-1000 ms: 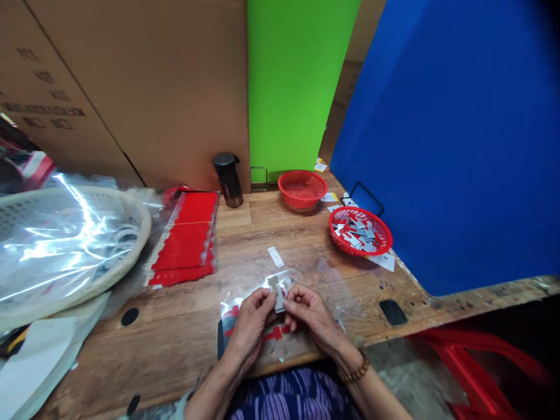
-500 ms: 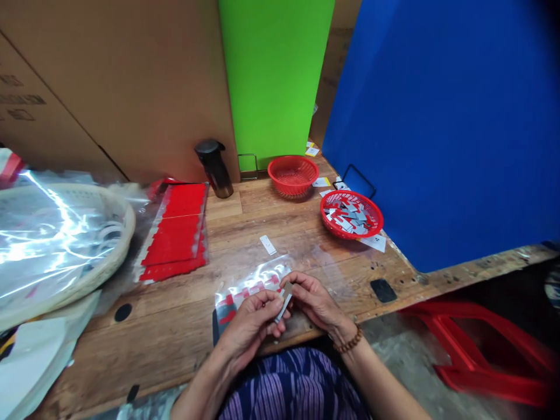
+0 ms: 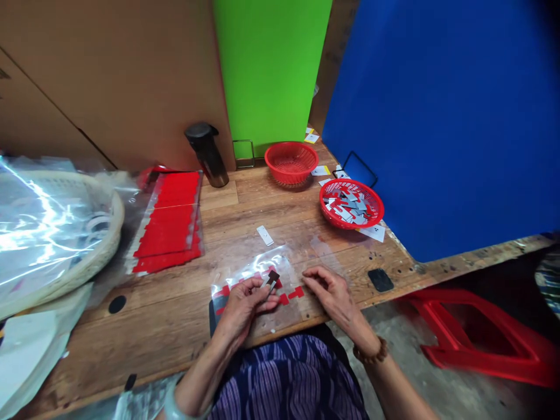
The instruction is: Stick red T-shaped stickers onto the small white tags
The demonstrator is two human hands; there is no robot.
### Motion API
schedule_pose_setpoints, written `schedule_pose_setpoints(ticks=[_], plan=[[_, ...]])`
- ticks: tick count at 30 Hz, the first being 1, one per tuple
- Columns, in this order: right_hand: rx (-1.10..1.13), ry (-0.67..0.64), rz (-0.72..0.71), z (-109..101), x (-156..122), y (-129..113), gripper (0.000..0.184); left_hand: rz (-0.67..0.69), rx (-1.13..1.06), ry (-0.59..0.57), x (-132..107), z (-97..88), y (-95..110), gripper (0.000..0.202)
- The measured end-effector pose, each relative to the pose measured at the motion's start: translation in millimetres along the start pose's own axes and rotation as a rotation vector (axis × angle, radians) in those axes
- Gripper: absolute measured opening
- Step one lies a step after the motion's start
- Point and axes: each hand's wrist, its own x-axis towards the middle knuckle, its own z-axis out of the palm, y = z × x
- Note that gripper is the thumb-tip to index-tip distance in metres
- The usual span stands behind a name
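Note:
Between the thumb and fingers of my left hand [image 3: 245,303] is a small flat grey-and-black piece [image 3: 272,279], its dark end pointing up and away. My left hand is closed on it, above a clear plastic sheet [image 3: 282,259] carrying several red T-shaped stickers. My right hand [image 3: 330,291] is at the sheet's right side, thumb and forefinger slightly apart, with nothing visible between them. Just left of its fingertips lies a red sticker [image 3: 297,292]. A white flat piece [image 3: 265,235] with small holes lies beyond the sheet.
A red basket [image 3: 378,213] of grey, white and red pieces stands right; another red basket [image 3: 291,157] stands behind. Stacked red sheets [image 3: 168,221], a dark bottle [image 3: 209,157] and a large plastic-covered basket [image 3: 116,224] are left. Green [image 3: 271,70] and blue [image 3: 437,128] panels rise behind.
My right hand has let go of the small piece and moved right, away from my left hand. The piece stays in my left hand, its dark face now showing.

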Motion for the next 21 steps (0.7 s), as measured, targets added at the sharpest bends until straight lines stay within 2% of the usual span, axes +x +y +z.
schedule_pose_setpoints(ticks=[3, 8, 13, 16, 19, 21], plan=[[-0.189, -0.054, -0.079, 4.7, -11.3, 2.5, 0.011, 0.053, 0.044, -0.029, 5.7, -1.3, -7.1, 0.026], [-0.301, -0.047, -0.167, 13.9, -15.7, 8.3, 0.011, 0.058, 0.055, -0.034, 8.3, 3.4, -10.1, 0.036], [-0.368, -0.100, -0.130, 11.4, -11.8, 5.5, 0.012, 0.079, 0.072, -0.051, 10.2, 7.6, -11.0, 0.037], [-0.338, -0.035, -0.172, 14.1, -15.0, 7.2, 0.009, 0.085, 0.078, -0.027, 11.8, 7.9, -13.0, 0.035], [-0.294, 0.039, -0.217, 20.3, -20.3, 14.4, 0.018, 0.085, 0.069, -0.009, 12.5, 7.9, -14.6, 0.036], [-0.279, 0.048, -0.221, 23.5, -22.2, 18.8, 0.017, 0.091, 0.064, -0.010, 12.6, 8.0, -15.6, 0.037]])
